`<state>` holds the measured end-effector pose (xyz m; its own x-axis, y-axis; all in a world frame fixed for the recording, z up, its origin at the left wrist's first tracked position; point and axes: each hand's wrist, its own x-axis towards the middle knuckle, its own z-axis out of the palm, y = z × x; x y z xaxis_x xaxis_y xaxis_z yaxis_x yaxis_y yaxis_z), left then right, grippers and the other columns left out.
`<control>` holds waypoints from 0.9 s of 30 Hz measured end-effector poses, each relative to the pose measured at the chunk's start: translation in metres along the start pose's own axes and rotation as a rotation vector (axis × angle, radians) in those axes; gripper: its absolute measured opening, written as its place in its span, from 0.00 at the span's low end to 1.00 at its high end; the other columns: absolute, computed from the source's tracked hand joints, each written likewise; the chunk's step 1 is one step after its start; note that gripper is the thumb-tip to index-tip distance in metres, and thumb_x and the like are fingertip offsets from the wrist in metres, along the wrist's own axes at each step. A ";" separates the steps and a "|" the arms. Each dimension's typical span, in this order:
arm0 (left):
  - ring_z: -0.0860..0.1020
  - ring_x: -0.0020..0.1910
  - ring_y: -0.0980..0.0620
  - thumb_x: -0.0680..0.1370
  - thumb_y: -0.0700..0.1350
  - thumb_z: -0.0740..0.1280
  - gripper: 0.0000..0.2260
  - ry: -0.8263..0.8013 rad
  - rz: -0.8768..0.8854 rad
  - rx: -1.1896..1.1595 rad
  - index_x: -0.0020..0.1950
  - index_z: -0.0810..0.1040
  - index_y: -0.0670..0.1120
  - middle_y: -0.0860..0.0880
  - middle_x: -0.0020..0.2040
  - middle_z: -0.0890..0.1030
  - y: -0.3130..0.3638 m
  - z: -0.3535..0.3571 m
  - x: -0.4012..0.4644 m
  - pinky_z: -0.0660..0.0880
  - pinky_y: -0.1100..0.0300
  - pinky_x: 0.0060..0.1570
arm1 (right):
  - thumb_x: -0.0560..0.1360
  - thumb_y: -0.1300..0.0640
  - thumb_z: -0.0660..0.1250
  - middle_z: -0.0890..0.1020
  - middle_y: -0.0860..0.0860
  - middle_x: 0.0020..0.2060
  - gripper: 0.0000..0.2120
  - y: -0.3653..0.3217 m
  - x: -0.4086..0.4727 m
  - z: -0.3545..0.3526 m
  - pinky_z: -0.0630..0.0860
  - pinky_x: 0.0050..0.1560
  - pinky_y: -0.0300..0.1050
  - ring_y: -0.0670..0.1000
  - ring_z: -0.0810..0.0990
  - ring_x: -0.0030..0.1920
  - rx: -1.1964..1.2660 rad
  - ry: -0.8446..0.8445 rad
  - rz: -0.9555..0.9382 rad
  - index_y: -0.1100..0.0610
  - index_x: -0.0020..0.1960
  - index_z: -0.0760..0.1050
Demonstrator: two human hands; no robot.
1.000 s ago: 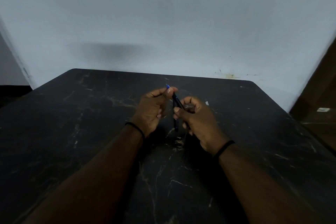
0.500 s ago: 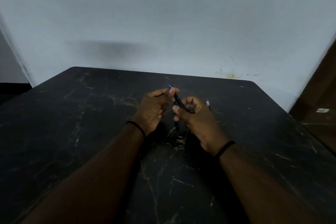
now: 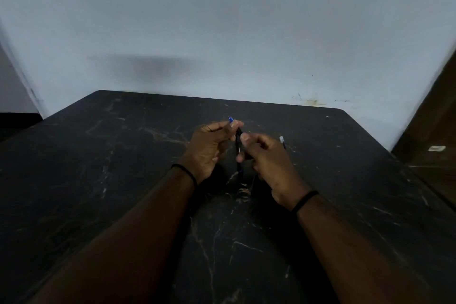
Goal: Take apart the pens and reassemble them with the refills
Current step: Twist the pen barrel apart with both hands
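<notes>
Pen [image 3: 238,145] upright, pinched by left hand [image 3: 209,148] and right hand [image 3: 269,163] grips.

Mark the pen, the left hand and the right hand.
pen [image 3: 238,139], head view, dark barrel between the hands
left hand [image 3: 209,149], head view, back of hand
right hand [image 3: 271,165], head view, back of hand

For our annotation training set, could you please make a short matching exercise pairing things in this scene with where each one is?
Things:
1. pen
2. small white-tipped piece
3. black band
4. table

Places:
A. round the right wrist
B. pinched between the left hand and the right hand
C. under both forearms
D. just beyond the right hand's knuckles

Pairs: 1-B, 2-D, 3-A, 4-C
</notes>
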<state>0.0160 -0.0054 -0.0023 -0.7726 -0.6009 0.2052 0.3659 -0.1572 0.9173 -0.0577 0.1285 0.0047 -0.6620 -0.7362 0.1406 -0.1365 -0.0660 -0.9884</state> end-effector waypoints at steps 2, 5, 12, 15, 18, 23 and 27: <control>0.61 0.18 0.59 0.72 0.48 0.70 0.11 0.012 -0.003 0.002 0.49 0.85 0.44 0.50 0.31 0.75 0.000 0.000 0.001 0.57 0.67 0.18 | 0.84 0.50 0.59 0.82 0.53 0.33 0.17 0.000 0.000 0.000 0.70 0.25 0.31 0.40 0.76 0.27 0.027 -0.006 0.028 0.59 0.51 0.82; 0.61 0.18 0.59 0.72 0.48 0.70 0.11 0.005 -0.006 -0.010 0.49 0.85 0.44 0.50 0.31 0.76 0.000 -0.001 0.000 0.58 0.68 0.17 | 0.84 0.54 0.60 0.81 0.52 0.33 0.15 0.001 0.001 0.000 0.67 0.24 0.29 0.38 0.73 0.23 -0.005 0.002 -0.010 0.61 0.48 0.82; 0.62 0.18 0.60 0.72 0.48 0.70 0.11 -0.014 -0.022 0.015 0.49 0.85 0.44 0.50 0.31 0.76 -0.002 0.000 0.000 0.58 0.67 0.17 | 0.76 0.62 0.72 0.84 0.53 0.39 0.06 0.002 0.000 0.001 0.71 0.28 0.31 0.41 0.82 0.32 0.038 0.019 -0.067 0.56 0.49 0.74; 0.62 0.18 0.60 0.73 0.48 0.70 0.11 -0.009 -0.026 0.017 0.49 0.85 0.44 0.50 0.31 0.75 -0.002 0.000 0.000 0.58 0.67 0.16 | 0.81 0.53 0.66 0.83 0.53 0.35 0.09 0.000 0.000 0.001 0.68 0.25 0.29 0.37 0.75 0.25 0.013 0.032 -0.020 0.58 0.53 0.80; 0.61 0.18 0.60 0.76 0.45 0.68 0.08 0.011 -0.030 0.024 0.50 0.84 0.42 0.48 0.34 0.74 0.000 0.001 -0.001 0.57 0.68 0.16 | 0.84 0.54 0.58 0.81 0.54 0.33 0.16 0.001 0.002 0.000 0.66 0.23 0.29 0.37 0.72 0.22 0.022 0.038 0.002 0.60 0.50 0.83; 0.61 0.19 0.59 0.79 0.43 0.66 0.08 0.013 -0.027 0.027 0.52 0.83 0.42 0.48 0.34 0.74 0.001 0.001 -0.003 0.58 0.67 0.17 | 0.81 0.58 0.65 0.81 0.50 0.35 0.10 0.001 0.002 0.000 0.68 0.30 0.28 0.36 0.74 0.28 -0.055 0.080 -0.068 0.61 0.46 0.81; 0.62 0.19 0.59 0.78 0.43 0.67 0.08 0.010 -0.037 0.038 0.51 0.84 0.42 0.49 0.32 0.75 0.000 0.001 -0.001 0.57 0.67 0.17 | 0.75 0.63 0.72 0.83 0.53 0.42 0.05 0.002 0.001 0.001 0.74 0.38 0.33 0.44 0.79 0.39 -0.062 0.117 -0.110 0.55 0.47 0.78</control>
<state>0.0166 -0.0039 -0.0028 -0.7802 -0.6027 0.1675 0.3169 -0.1499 0.9365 -0.0579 0.1267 0.0028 -0.7216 -0.6427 0.2573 -0.2557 -0.0981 -0.9618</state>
